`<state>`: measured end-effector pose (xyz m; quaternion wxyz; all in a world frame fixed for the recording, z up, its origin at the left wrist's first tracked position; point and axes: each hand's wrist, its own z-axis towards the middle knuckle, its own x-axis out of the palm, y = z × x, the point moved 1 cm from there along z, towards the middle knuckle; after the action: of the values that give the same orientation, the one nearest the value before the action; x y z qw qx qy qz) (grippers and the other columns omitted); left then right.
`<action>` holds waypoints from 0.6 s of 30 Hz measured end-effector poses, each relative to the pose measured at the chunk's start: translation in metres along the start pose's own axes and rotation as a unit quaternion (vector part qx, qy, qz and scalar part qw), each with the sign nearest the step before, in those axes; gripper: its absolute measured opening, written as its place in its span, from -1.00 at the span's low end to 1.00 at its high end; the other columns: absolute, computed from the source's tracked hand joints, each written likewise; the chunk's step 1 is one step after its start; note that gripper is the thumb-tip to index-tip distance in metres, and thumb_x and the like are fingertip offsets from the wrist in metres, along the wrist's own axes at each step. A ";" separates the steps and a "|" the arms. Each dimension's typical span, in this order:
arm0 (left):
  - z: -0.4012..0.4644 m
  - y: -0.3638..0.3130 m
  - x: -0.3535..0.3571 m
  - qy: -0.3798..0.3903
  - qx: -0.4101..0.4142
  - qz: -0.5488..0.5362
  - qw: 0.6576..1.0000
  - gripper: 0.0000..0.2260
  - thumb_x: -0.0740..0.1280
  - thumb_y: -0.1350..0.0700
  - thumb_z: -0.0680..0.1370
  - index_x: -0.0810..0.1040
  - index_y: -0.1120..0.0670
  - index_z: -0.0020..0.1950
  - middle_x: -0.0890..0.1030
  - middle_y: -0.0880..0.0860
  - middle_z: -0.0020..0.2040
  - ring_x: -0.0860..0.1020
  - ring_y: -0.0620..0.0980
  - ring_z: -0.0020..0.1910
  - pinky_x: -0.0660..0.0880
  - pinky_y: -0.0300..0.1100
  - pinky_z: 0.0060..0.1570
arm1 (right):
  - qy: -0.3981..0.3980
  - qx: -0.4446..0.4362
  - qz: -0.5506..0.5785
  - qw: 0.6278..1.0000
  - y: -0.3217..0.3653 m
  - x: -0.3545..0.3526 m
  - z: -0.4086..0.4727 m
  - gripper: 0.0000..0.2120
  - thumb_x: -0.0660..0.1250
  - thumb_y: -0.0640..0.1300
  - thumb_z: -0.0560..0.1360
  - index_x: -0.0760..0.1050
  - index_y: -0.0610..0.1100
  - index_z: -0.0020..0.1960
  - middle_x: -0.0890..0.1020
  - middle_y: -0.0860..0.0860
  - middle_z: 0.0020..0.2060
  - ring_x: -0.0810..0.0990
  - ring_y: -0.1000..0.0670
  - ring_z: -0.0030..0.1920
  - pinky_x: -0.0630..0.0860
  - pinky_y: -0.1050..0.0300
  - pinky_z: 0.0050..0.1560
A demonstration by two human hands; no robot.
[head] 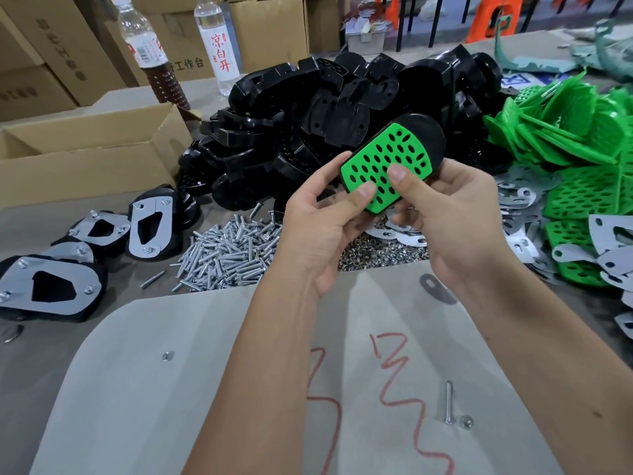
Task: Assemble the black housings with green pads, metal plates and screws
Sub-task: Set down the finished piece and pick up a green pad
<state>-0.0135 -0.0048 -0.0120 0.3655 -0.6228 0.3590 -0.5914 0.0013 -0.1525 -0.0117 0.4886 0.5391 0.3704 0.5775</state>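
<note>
Both hands hold a black housing (423, 132) above the table (205, 389); the left hand (318, 228) and right hand (455, 214) curl around it, thumbs pressing its perforated green pad (387, 162). Loose screws (226, 252) lie heaped below.

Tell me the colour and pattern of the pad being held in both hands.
Bright green pad, perforated with rows of dark oval holes; head view.

A bright green pad (386, 168), patterned with rows of oval holes, covers a black housing (426, 132). Far behind lie glossy black housings (329, 108); right, green pads (568, 132); near, silver screws (226, 255) and red scribbles (400, 382) on grey card (171, 406).
</note>
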 end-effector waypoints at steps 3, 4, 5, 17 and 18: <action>-0.001 0.000 -0.001 0.007 -0.005 0.033 0.999 -0.65 0.47 0.40 0.50 0.59 0.24 0.28 0.73 0.23 0.07 0.73 0.13 0.02 0.67 -0.09 0.01 | 0.008 0.001 0.018 1.000 -0.001 0.001 -0.001 -0.92 0.50 -0.25 0.55 0.66 -0.21 0.03 0.75 -0.14 -0.18 0.61 0.03 -0.37 0.60 0.21 -0.30; -0.002 0.001 -0.002 0.009 -0.003 0.049 0.999 -0.67 0.47 0.42 0.49 0.59 0.26 0.24 0.73 0.22 0.01 0.74 0.11 -0.02 0.68 -0.08 0.00 | 0.008 0.002 0.020 1.000 -0.001 0.002 -0.001 -0.92 0.50 -0.25 0.55 0.66 -0.22 0.04 0.75 -0.15 -0.18 0.61 0.02 -0.37 0.60 0.21 -0.29; -0.002 0.002 -0.001 0.006 0.000 0.060 0.998 -0.69 0.47 0.44 0.49 0.59 0.27 0.21 0.73 0.20 -0.05 0.74 0.10 -0.06 0.68 -0.07 -0.01 | 0.008 0.002 0.019 1.000 0.000 0.001 -0.002 -0.92 0.49 -0.25 0.55 0.66 -0.22 0.04 0.74 -0.15 -0.18 0.61 0.02 -0.37 0.60 0.21 -0.29; -0.002 0.002 0.000 -0.021 -0.018 0.105 0.994 -0.77 0.46 0.35 0.55 0.63 0.26 0.19 0.72 0.24 0.09 0.73 0.07 -0.04 0.69 -0.07 -0.01 | 0.039 0.026 0.010 0.999 -0.003 -0.002 0.004 -0.96 0.39 -0.29 0.62 0.62 -0.24 0.05 0.68 -0.11 -0.25 0.53 0.04 -0.38 0.49 0.25 -0.37; -0.002 0.002 0.000 -0.029 -0.010 0.116 0.993 -0.81 0.47 0.29 0.57 0.65 0.22 0.18 0.72 0.22 0.08 0.72 0.02 -0.08 0.70 -0.04 0.01 | 0.037 0.022 0.005 0.999 -0.004 -0.001 0.004 -0.96 0.39 -0.30 0.61 0.62 -0.23 0.05 0.68 -0.10 -0.27 0.53 0.05 -0.39 0.49 0.25 -0.38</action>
<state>-0.0150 -0.0054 -0.0137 0.4356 -0.5974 0.4244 -0.5227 0.0053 -0.1532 -0.0150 0.4598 0.5302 0.3981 0.5908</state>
